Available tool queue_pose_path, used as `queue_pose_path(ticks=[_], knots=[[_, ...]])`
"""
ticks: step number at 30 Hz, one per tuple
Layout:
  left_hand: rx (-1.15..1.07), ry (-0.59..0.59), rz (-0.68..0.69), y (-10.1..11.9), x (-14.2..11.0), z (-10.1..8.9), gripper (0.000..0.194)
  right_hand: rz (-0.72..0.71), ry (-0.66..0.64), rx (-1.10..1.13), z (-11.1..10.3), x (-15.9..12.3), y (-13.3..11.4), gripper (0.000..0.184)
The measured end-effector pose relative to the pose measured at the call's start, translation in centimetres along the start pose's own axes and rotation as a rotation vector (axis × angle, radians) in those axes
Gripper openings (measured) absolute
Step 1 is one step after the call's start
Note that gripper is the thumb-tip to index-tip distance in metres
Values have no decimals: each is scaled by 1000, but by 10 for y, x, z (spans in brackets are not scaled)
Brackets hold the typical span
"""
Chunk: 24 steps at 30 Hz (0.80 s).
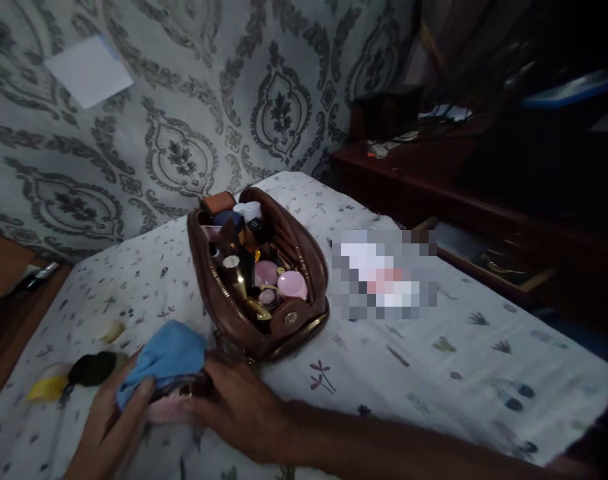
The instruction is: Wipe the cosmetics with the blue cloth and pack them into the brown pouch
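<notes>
A blue cloth [167, 357] is bunched in my left hand [107, 417], with the thumb pressed on its lower edge. Just below the cloth is a shiny pinkish case [171, 405], blurred, its exact kind unclear. My right hand [244, 403] grips the right side of this case, its fingers curled and partly hidden behind it. Beyond both hands stands a brown leather cosmetic bag [317, 283], unzipped. Inside it are pink round jars [292, 285], a gold-coloured tube [238, 283], white-capped containers [249, 212] and other small items.
A patterned white sheet [399, 400] lies under everything. Left of my hands are a dark green object [91, 369], a yellow item [48, 387] and a small cream piece [113, 331]. A pixelated patch hides something right of the bag. At right stands a dark red desk [414, 180] with an open drawer [489, 260].
</notes>
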<state>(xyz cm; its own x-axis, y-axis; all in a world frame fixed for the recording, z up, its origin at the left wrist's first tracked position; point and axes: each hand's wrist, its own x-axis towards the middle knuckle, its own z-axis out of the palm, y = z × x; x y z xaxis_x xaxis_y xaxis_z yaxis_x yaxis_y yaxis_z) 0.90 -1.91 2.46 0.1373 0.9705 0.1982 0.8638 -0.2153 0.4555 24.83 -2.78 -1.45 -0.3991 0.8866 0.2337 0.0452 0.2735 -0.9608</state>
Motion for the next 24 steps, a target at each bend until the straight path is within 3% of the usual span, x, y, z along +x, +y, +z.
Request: queue_pose_path(ticks=[3,7,12,16,18,21,24], knots=[[-119,-54,-1,25,3,-2,46,22,17,27,-1,2,-2,19],[-259,-49,0,44,7,-4,41,60,32,55,0,3,-2,24],[-347,-38,14,50,10,-6,36,53,67,172,3,3,-2,25],[-405,-43,26,41,15,0,40,66,139,88,9,4,0,29],[-493,66,-69,29,20,4,45,130,166,79,14,5,1,33],[-739,345,-288,5,27,6,54,259,178,82,20,8,-1,38],[-913,487,-339,-16,32,0,57,292,181,14,24,11,-4,35]])
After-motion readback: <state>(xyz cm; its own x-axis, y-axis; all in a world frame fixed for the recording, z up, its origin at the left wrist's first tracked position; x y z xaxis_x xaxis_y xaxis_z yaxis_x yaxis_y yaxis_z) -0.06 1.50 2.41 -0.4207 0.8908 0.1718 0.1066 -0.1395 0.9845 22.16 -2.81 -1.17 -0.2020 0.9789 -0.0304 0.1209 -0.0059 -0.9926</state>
